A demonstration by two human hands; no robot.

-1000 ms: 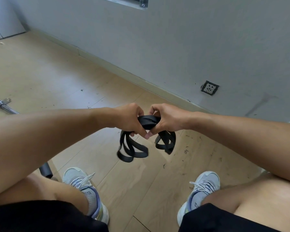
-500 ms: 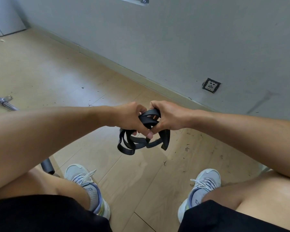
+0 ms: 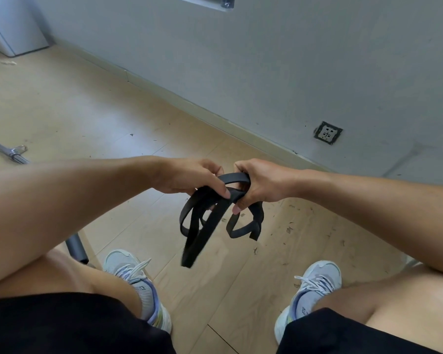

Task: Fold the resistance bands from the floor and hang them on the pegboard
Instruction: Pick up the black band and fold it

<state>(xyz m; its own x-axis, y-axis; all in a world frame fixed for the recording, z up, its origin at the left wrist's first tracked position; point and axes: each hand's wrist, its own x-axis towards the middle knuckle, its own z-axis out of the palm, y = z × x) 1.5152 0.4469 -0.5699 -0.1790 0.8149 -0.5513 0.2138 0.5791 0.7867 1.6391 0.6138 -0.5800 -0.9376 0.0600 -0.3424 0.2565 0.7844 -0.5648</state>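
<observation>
A seated person holds a black flat rubber resistance band in mid-air above the pale wood-plank floor, between the knees and ahead of two grey-and-white laced sneakers. The left hand has its fingers curled, thumb pressing the bunched strap just beside the right hand, which clenches round the same gathered part, its fingertips tucked under the loops. A short arch of band bridges the two hands. Below them the strap hangs in several loose loops; the longest points down and slightly toward the left sneaker, its long axis near upright, while a shorter loop dangles under the right hand. Lettering on the sneaker tongues is too small to read. A grey wall with a square socket plate stands beyond the band, and a metal bar lies on the floor far left of it.
</observation>
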